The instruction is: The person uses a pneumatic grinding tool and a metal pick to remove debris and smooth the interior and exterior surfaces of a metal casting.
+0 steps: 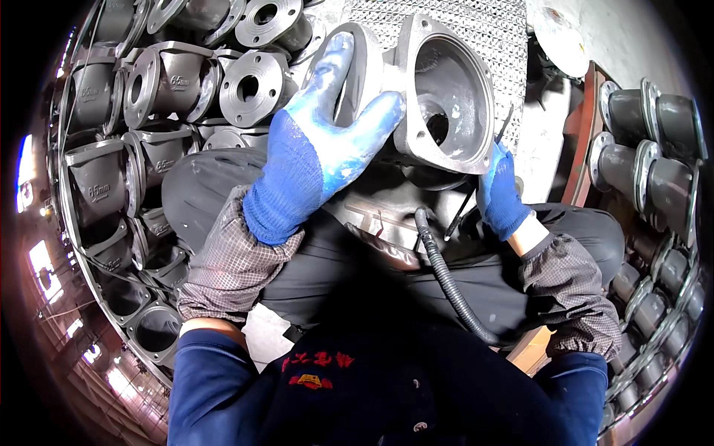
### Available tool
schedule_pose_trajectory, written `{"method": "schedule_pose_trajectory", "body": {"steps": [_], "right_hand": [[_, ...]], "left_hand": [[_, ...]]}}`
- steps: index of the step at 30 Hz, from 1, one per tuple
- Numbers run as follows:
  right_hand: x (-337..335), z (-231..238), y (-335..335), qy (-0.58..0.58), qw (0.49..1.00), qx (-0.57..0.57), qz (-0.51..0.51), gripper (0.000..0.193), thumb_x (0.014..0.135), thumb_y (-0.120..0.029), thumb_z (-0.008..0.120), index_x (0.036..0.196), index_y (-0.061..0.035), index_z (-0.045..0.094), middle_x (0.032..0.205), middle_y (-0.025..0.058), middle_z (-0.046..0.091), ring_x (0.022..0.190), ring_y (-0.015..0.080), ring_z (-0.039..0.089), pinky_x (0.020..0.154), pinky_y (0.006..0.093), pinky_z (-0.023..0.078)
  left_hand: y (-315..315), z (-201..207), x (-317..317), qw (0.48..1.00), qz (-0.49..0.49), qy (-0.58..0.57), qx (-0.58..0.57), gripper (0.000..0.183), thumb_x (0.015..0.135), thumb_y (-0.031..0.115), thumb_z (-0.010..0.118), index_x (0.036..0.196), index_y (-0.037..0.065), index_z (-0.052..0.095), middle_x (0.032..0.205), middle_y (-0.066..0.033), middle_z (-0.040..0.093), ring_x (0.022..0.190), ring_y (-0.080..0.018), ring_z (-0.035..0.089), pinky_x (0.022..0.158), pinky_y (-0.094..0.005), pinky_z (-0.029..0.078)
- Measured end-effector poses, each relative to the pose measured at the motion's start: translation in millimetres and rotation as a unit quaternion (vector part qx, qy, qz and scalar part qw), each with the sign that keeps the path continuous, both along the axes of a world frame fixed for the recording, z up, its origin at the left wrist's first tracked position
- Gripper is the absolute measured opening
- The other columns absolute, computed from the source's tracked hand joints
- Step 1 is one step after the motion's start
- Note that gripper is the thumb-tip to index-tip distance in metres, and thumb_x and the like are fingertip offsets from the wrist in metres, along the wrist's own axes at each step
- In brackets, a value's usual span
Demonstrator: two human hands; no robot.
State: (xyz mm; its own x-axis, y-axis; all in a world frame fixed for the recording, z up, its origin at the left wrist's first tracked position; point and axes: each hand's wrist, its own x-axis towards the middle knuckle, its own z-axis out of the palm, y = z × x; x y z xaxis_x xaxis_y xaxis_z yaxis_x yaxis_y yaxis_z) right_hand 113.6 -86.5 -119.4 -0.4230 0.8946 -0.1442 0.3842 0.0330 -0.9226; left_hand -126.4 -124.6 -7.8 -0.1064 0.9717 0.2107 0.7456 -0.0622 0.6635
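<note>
A grey cast valve body (444,97) stands tilted in front of me, its wide square flange with corner holes facing me and a dark hole showing deep inside. My left hand (320,134), in a blue glove, grips it from the left, thumb and forefinger spread over the round side flange (364,74). At the casting's lower right, my gloved right hand (501,192) is closed around a thin dark rod (461,215); its tip shows above the hand. The casting hides part of that hand. Below the casting, a dark ribbed hose (442,271) curves across my leg.
Stacked grey flanged castings (175,82) crowd the left side. More flanged pipe pieces (628,167) stand in rows at the right, by a reddish-brown beam (584,141). A textured metal mesh sheet (506,44) lies at the back, with a pale round disc (559,41) to its right.
</note>
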Motion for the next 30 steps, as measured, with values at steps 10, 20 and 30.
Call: {"method": "schedule_pose_trajectory", "body": {"steps": [10, 20, 30], "right_hand": [[41.1, -10.8, 57.0, -0.163, 0.973, 0.154, -0.063, 0.027, 0.094, -0.015, 0.041, 0.112, -0.0017, 0.056, 0.089, 0.0212, 0.064, 0.072, 0.0334, 0.063, 0.062, 0.0356, 0.051], [64.8, 87.4, 47.8, -0.148, 0.970, -0.182, -0.064, 0.051, 0.096, -0.043, 0.042, 0.122, -0.0018, 0.056, 0.080, 0.0049, 0.067, 0.049, 0.0031, 0.045, 0.044, 0.0160, 0.029], [38.1, 120.1, 62.0, -0.160, 0.986, -0.041, -0.032, 0.044, 0.099, -0.037, 0.038, 0.121, -0.0062, 0.061, 0.096, 0.0083, 0.069, 0.059, 0.0064, 0.053, 0.058, 0.0192, 0.043]], "left_hand": [[38.2, -6.0, -15.3, 0.975, -0.141, 0.138, 0.098, 0.053, 0.082, 0.022, 0.070, 0.127, -0.001, 0.051, 0.125, -0.0256, 0.053, 0.109, -0.0288, 0.060, 0.092, -0.0313, 0.048], [41.9, -18.0, -41.7, 0.966, -0.195, 0.116, 0.121, 0.044, 0.085, 0.016, 0.068, 0.126, 0.006, 0.056, 0.132, -0.0225, 0.050, 0.118, -0.0259, 0.054, 0.100, -0.0324, 0.042], [31.5, 1.0, -16.8, 0.975, 0.016, -0.205, -0.084, 0.059, 0.085, 0.021, 0.070, 0.133, -0.003, 0.046, 0.131, -0.0152, 0.052, 0.116, -0.0175, 0.052, 0.099, -0.0273, 0.040]]}}
